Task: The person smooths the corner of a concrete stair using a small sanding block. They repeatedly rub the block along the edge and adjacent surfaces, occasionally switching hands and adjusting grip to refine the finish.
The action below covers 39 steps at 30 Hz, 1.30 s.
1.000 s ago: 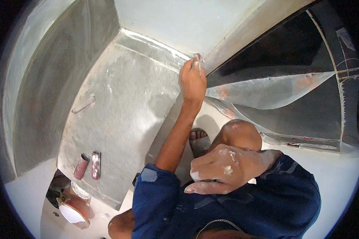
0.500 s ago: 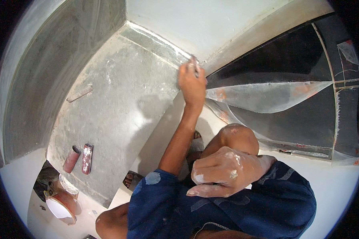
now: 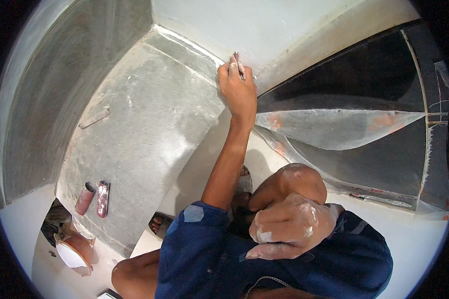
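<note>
At the wall corner up top, left hand (image 3: 238,92) is raised on an outstretched arm, grip closed around a small thin tool (image 3: 238,61), dark and dusted white; only its tip shows above the fingers, so its kind cannot be told. Tool tip touches the white wall (image 3: 284,25) right where it meets the grey cement surface (image 3: 149,114), along a pale filled seam running up-left from the hand. Fingers are smeared with white paste.

Right hand (image 3: 289,226) sits low in frame, resting on the bent knee (image 3: 297,182), fingers curled loosely into a half fist, patches of white paste on knuckles and fingertips. Whether it holds anything cannot be told; nothing shows in it.

Person crouches, dark blue clothing (image 3: 264,264) filling bottom centre, a sandalled foot (image 3: 159,225) showing at the lower left on the pale floor.

Right of the raised hand, a dark panel (image 3: 364,74) covered partly by clear plastic sheeting (image 3: 334,129) with orange tape marks, just beside the wrist.

On the grey surface to the left: a flat grey strip (image 3: 94,118) lying alone, well apart from the hand; lower down a reddish tube (image 3: 85,198) and a reddish flat bar (image 3: 103,198) side by side. Near them at the bottom left, a round container (image 3: 75,254) with white contents.
</note>
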Available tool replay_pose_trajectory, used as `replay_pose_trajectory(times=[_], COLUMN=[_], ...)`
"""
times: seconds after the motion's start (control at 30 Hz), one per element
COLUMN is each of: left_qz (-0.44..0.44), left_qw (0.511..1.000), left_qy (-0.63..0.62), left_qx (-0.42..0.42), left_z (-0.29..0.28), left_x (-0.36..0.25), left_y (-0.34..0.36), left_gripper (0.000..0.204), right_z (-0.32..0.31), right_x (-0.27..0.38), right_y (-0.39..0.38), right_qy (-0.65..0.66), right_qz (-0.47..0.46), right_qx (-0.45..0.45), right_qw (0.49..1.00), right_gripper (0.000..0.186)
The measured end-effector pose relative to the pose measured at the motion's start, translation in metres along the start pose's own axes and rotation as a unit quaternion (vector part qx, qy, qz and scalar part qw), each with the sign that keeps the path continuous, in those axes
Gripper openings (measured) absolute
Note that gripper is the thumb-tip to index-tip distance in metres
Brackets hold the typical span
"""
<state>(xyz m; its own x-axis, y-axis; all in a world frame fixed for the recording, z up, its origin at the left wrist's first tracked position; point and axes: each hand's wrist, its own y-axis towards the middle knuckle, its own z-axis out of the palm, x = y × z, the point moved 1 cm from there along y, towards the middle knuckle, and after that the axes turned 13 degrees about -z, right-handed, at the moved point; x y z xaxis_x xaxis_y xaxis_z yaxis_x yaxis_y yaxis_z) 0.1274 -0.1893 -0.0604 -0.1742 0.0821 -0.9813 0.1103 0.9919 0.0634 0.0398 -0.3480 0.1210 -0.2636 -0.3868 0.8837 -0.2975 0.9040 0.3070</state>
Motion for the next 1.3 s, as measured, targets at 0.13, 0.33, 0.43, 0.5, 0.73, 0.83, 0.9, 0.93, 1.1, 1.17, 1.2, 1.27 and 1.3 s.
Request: replay_pose_trajectory(times=[0.13, 0.33, 0.43, 0.5, 0.73, 0.83, 0.9, 0.93, 1.1, 1.17, 1.2, 1.27, 1.3], left_qz=[0.008, 0.025, 0.102, 0.11, 0.06, 0.118, 0.127, 0.077, 0.009, 0.081, 0.11, 0.103, 0.102], left_qw=[0.993, 0.995, 0.992, 0.991, 0.992, 0.989, 0.988, 0.992, 0.992, 0.99, 0.988, 0.987, 0.986], left_qy=[0.04, 0.076, 0.067, 0.071, 0.105, 0.081, 0.084, 0.097, 0.126, 0.114, 0.107, 0.118, 0.122], left_qx=[-0.115, -0.051, -0.023, -0.013, -0.021, 0.021, 0.01, 0.005, -0.029, -0.007, 0.009, 0.032, 0.041], left_z=[-0.014, 0.002, 0.002, -0.009, -0.006, -0.006, -0.008, -0.013, -0.011, -0.012, -0.011, -0.011, -0.013], left_x=[0.016, 0.0, 0.003, 0.01, 0.007, 0.01, 0.012, 0.012, 0.006, 0.007, 0.009, 0.013, 0.013], left_y=[0.021, 0.011, -0.019, -0.01, 0.017, -0.013, -0.005, 0.007, 0.036, 0.012, 0.002, 0.003, 0.005], left_gripper=[0.026, 0.032, 0.032, 0.032, 0.035, 0.033, 0.032, 0.032, 0.033, 0.032, 0.032, 0.031, 0.03], right_z=[0.0, -0.006, -0.005, -0.002, -0.002, 0.0, -0.002, -0.002, 0.001, -0.002, -0.003, -0.001, 0.0], right_x=[-0.01, 0.006, 0.0, -0.004, -0.003, -0.008, -0.01, -0.009, -0.003, -0.008, -0.011, -0.014, -0.013], right_y=[0.001, -0.011, -0.007, -0.002, -0.003, 0.002, 0.006, 0.006, 0.0, -0.001, 0.003, 0.012, 0.012], right_qy=[0.049, 0.021, 0.013, 0.017, 0.021, 0.005, 0.002, 0.005, 0.013, -0.005, 0.0, 0.007, 0.006], right_qz=[-0.045, -0.044, -0.051, -0.053, -0.036, -0.029, -0.026, -0.023, 0.009, 0.002, 0.0, -0.012, -0.013], right_qx=[0.002, -0.004, 0.003, 0.013, -0.028, -0.019, 0.005, 0.013, -0.012, 0.003, 0.003, 0.007, 0.017], right_qw=[0.998, 0.999, 0.999, 0.998, 0.999, 0.999, 1.0, 1.0, 1.0, 1.0, 1.0, 1.0, 1.0], right_gripper=[0.024, 0.026, 0.023, 0.021, 0.021, 0.023, 0.025, 0.024, 0.024, 0.023, 0.023, 0.023, 0.023])
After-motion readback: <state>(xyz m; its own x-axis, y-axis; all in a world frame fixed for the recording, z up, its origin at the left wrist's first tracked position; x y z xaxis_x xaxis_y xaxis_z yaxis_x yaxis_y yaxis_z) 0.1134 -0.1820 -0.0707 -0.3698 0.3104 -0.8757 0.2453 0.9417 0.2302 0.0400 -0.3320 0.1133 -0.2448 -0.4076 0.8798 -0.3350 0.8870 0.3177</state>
